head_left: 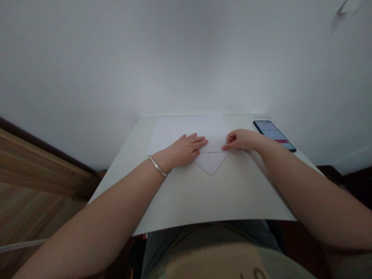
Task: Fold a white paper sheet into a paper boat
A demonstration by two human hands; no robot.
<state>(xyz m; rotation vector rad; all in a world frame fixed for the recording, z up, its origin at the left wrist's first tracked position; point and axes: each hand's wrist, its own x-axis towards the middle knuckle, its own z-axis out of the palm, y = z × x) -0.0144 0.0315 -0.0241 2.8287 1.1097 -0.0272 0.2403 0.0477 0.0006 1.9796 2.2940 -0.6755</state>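
A white folded sheet of paper (212, 162) lies on the white table, its triangular point facing my body and a straight crease line above that point. My left hand (187, 150) rests flat on the paper left of the crease, fingers stretched out and somewhat apart. At the right end of the crease, my right hand (238, 139) pinches the paper's edge between thumb and curled fingers. White paper (177, 128) spreads out behind the hands to the table's far edge; whether it is one sheet or more I cannot tell.
A phone (274, 135) with a lit screen lies at the table's right side, beyond my right wrist. The white table (215, 201) meets a pale wall (186, 58) at the back. Wooden furniture (37, 186) stands to the left, lower than the tabletop.
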